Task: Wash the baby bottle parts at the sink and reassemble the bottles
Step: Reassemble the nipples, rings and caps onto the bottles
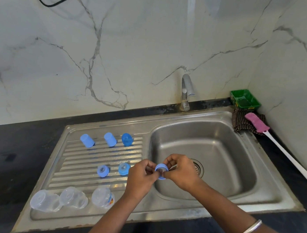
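Note:
Both hands hold a blue bottle collar ring [161,168] over the left edge of the sink basin [219,157]. My left hand [141,175] pinches its left side and my right hand [180,170] pinches its right side. On the ribbed drainboard [84,158] stand three blue caps [87,140] [110,139] [127,139] at the back. Two blue collars with teats [103,170] [124,168] sit in the middle row. Three clear bottles [44,200] [73,197] [103,197] lie upside down or tilted at the front.
A steel tap [186,90] stands behind the basin, with no water running. A green tray [244,99], a checked cloth [243,122] and a pink long-handled brush [257,122] lie at the back right. Black countertop [10,153] surrounds the sink.

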The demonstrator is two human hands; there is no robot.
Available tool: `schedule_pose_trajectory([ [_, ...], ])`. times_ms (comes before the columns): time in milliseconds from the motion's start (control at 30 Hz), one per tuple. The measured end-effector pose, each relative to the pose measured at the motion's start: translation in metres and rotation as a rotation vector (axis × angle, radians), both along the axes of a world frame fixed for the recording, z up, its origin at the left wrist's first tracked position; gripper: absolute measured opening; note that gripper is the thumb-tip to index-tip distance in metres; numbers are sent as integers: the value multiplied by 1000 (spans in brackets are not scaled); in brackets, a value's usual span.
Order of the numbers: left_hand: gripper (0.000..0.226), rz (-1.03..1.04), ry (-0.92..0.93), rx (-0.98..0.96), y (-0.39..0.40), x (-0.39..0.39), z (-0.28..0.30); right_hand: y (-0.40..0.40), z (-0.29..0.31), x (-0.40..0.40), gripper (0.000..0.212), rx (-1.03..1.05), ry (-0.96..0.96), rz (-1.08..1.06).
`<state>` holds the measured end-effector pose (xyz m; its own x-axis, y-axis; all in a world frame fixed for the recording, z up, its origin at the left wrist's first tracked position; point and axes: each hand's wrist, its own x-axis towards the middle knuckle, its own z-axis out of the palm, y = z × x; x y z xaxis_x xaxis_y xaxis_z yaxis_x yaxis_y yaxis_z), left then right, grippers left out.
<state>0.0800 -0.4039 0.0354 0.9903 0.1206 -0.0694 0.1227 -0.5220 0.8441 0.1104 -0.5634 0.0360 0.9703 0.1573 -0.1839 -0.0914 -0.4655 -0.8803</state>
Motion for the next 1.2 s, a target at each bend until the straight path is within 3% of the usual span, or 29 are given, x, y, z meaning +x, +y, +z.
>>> schedule_pose_trajectory([
  [167, 11, -20, 14, -3, 3, 0, -1, 4, -3, -6, 19, -4, -9, -40],
  [300, 10, -46, 69, -122, 5, -4, 1, 0, -3, -4, 20, 42, 38, -68],
  [700, 6, -41, 81, -12, 8, -4, -1, 8, -2, -7, 24, -43, 57, -51],
  [967, 8, 2, 80, -94, 3, -6, 1, 10, -6, -9, 21, 58, 72, -112],
  [1100, 9, 10, 66, -125, 4, -7, 1, 10, -4, -9, 7, 249, 139, -162],
  [1200, 6, 22, 56, -118, 4, -6, 3, 11, -5, -11, 4, 242, 93, -171],
])
